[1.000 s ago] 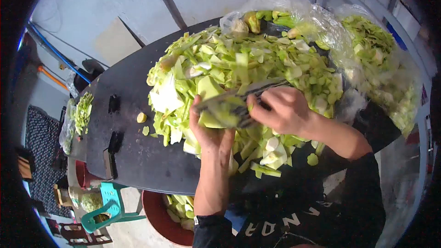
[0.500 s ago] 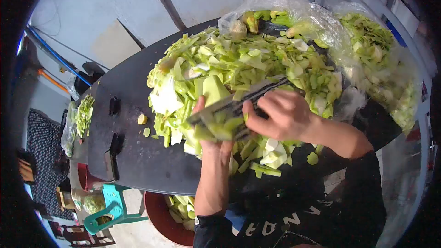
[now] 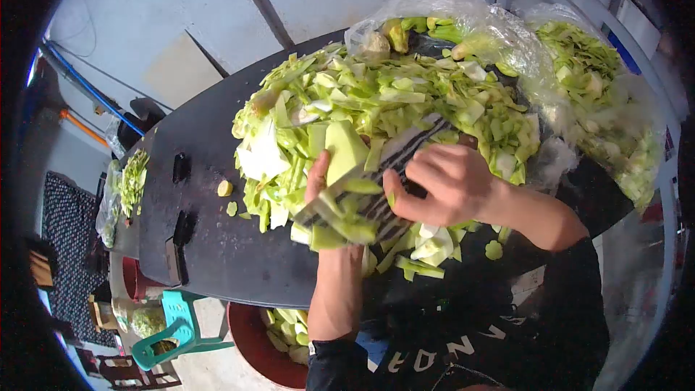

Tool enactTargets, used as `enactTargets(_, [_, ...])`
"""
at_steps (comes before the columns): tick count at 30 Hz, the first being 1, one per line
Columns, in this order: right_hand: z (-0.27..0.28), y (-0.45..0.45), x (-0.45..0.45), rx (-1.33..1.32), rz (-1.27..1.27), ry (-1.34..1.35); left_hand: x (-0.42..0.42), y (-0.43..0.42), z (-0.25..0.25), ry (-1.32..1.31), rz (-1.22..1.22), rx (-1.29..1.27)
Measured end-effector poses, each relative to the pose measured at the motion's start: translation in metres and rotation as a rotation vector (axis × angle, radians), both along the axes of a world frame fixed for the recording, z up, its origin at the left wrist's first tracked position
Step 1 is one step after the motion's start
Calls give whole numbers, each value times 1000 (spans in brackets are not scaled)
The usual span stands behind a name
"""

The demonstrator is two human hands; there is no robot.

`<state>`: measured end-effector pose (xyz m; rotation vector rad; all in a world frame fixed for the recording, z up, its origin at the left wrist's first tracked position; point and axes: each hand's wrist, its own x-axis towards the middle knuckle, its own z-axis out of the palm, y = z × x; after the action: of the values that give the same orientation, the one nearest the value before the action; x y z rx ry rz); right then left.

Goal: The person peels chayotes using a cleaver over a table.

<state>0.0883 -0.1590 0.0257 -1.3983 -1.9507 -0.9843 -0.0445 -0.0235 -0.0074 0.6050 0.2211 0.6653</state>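
2 hands in view, both busy. L hand [image 3: 318, 174]: fingers gripping 1 pale green chunk [image 3: 346, 148], held up over the near edge of the pile; one digit shows along the chunk's side, others hidden behind chunk & blade. R hand [image 3: 447, 182]: fingers curled in & closed on 1 knife [image 3: 382, 211]; exact hold on handle can't tell, mostly hidden. Blade is wide, striped dark/light, tilted, lying across in front of the chunk & L palm; several slices [image 3: 346, 226] on its face, too blurred to count.

1 big pile [image 3: 405, 94] of cut green pcs on 1 black table [image 3: 217, 261], too many to count. Apart from it, on the table's L side: 1 round stub [image 3: 225, 188] w/ 1 small green slice [image 3: 232, 208] just below, plus 2 black objects [image 3: 181, 168] nearer the end. 1 more loose slice [image 3: 494, 250] on the R, near the forearm.

Far R: 1 clear bag [image 3: 601, 94] full of green pcs. Far L: 1 small heap [image 3: 134, 177] of thin greens, 1 plastic bag [image 3: 108, 210] beside it. Below table: 1 red tub [image 3: 246, 347], pcs inside, & 1 teal stool [image 3: 177, 322] to its L.
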Motion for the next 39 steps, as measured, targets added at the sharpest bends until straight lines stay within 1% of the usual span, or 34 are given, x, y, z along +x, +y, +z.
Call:
enactTargets(2, [-9, 9, 17, -109, -223, 50, 2, -3, 1, -26, 64, -115])
enactTargets(3, [-15, 12, 31, -192, -343, 125, 0, -7, 11, 25, 14, -100])
enactTargets(4, [-18, 10, 37, -184, -348, 119, 0, -7, 13, 18, 9, -93])
enactTargets(6, [-18, 10, 45, -170, -445, 129, 2, -8, 14, -80, -47, -109])
enactTargets(8, [-16, 4, 37, -189, -440, 130, 4, -8, 12, -74, -21, -168])
enactTargets(10, [-10, 4, 27, -146, -304, 142, 6, -5, 12, 12, 107, -223])
enactTargets(11, [-9, 6, 21, -65, -245, 96, 3, -4, 10, 18, 111, -221])
enactTargets(12, [-7, 5, 13, -63, -243, 99, 0, -3, 6, 14, 64, -177])
enactTargets(14, [-3, 1, -1, 65, -86, -95, -3, -3, 2, 1, -35, -91])
enactTargets(15, [-6, 0, -6, 69, -58, -139, -1, -10, 7, 5, 63, -134])
enactTargets(16, [-5, 1, -11, 89, -9, -122, 1, -9, 5, 4, 63, -135])
enactTargets(18, [-7, 2, -17, 97, 10, -107, 4, -3, -8, -3, 77, 3])
enactTargets(19, [-9, 2, -18, 96, 11, -107, 2, 4, -26, -285, -60, 9])
enactTargets(20, [-10, 3, -18, 94, 1, -109, 0, -1, -23, -286, -60, 8])
enactTargets(21, [-11, 3, -17, 94, -10, -112, 0, -7, -20, -381, -62, 25])
enactTargets(22, [-11, 3, -11, 86, -62, -167, 1, -10, -14, -227, 59, -42])
enactTargets(24, [-20, 13, 7, 61, -104, -76, 4, -17, 4, 111, 273, -187])
enactTargets(25, [-22, 14, 17, -13, -117, 43, 5, -12, 8, 70, 221, -186])
enactTargets(26, [-24, 13, 21, -9, -116, 40, 6, -7, 11, 27, 170, -183])
enactTargets(28, [-26, 13, 27, -60, -171, 113, 5, -10, 16, 34, 170, -202])
enactTargets(31, [-8, 4, 10, -2, -68, 19, -1, -9, 4, -31, -17, -164])
enactTargets(32, [-4, 2, 4, 27, -19, 11, -1, -10, 5, -2, -35, -139])
enactTargets(34, [-4, 2, 3, 20, -16, 7, 1, -11, 3, -66, -62, -203])
enactTargets(36, [-13, 10, 20, -117, -203, 164, 5, -17, 13, 16, 96, -114])
enactTargets(37, [-27, 15, 36, -168, -286, 211, 3, -9, 4, -39, -10, -73])
enactTargets(39, [-18, 9, 34, -151, -291, 211, 3, -10, 7, -19, 5, -57])
